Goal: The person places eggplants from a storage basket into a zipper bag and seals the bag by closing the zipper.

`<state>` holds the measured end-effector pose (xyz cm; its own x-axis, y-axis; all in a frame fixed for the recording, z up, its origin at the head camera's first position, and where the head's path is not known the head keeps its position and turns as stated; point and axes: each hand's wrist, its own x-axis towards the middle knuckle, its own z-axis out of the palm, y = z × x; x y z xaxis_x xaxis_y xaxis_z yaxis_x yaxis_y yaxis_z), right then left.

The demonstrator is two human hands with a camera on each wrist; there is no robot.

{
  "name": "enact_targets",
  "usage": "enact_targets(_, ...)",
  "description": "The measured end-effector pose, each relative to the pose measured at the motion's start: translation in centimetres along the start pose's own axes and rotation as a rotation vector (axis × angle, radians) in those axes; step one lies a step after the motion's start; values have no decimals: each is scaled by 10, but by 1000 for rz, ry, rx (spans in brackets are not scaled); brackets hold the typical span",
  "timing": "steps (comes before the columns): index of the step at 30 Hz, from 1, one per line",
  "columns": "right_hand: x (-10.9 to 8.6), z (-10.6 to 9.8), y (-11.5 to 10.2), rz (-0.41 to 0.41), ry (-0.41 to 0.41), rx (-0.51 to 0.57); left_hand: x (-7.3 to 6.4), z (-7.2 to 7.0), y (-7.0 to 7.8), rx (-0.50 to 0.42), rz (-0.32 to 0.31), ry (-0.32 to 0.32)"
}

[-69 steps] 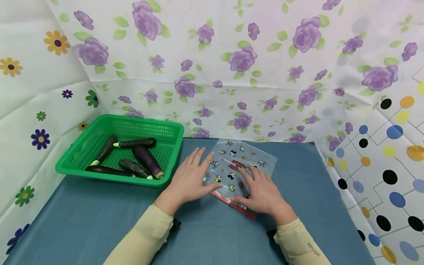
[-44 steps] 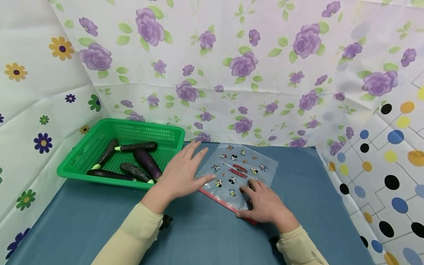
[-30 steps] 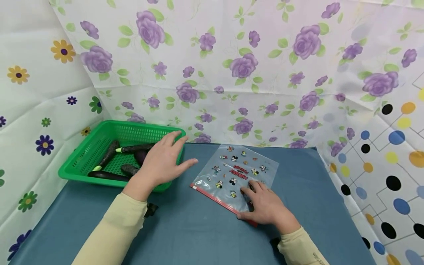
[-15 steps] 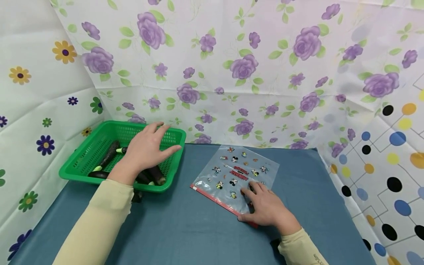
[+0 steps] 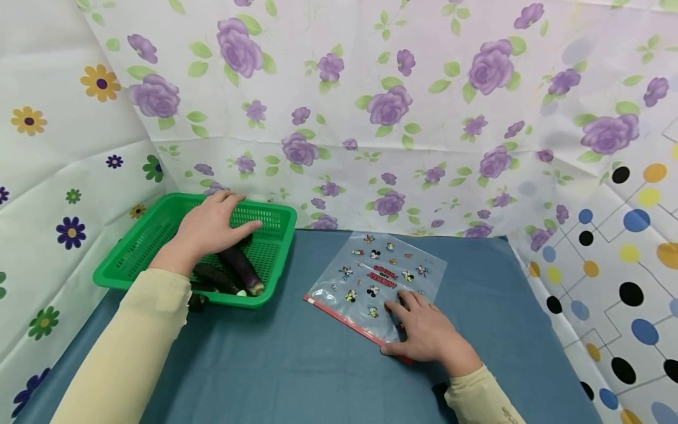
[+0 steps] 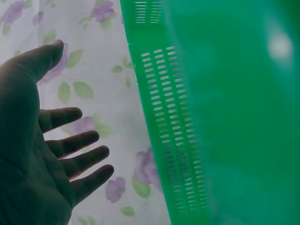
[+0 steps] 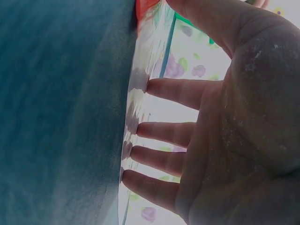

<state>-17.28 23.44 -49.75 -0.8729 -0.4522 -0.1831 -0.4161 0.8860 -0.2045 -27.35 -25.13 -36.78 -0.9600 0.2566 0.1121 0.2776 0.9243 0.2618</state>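
Note:
My left hand hovers over the green plastic basket, fingers spread and holding nothing. Inside the basket are eggplants; a thick purple eggplant and a darker eggplant show beside the hand, which covers others. In the left wrist view the fingers are extended, apart from the basket's slotted wall. Flat on the table lies a clear zip bag with cartoon prints and a red zip strip. My right hand rests its fingertips on the bag's near right part, thumb at the strip.
A blue cloth covers the table. Behind it hangs a white sheet with purple roses. Patterned sheets close in the left and right sides, the right sheet bearing coloured dots.
My left hand has left the bag's left side and travelled left over the basket. The right hand has settled onto the bag's near right part and stayed there.

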Motion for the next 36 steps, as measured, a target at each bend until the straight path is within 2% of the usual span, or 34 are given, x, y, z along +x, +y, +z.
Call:
enact_targets(5,0,0,0,2,-2,0,4,-1,-5,12,-11,-33)
enact_targets(10,-1,1,2,9,-4,8,7,-8,-2,24,-3,-57)
enact_targets(17,-2,2,2,12,-6,11,23,-16,1,48,16,-105)
enact_targets(23,-1,0,1,-1,0,13,34,-13,-9,63,24,-139)
enact_targets(30,1,0,-2,0,-7,5,36,-12,-23,64,19,-175)
enact_targets(36,-3,-3,-1,1,-17,10,40,-6,-34,76,25,-206)
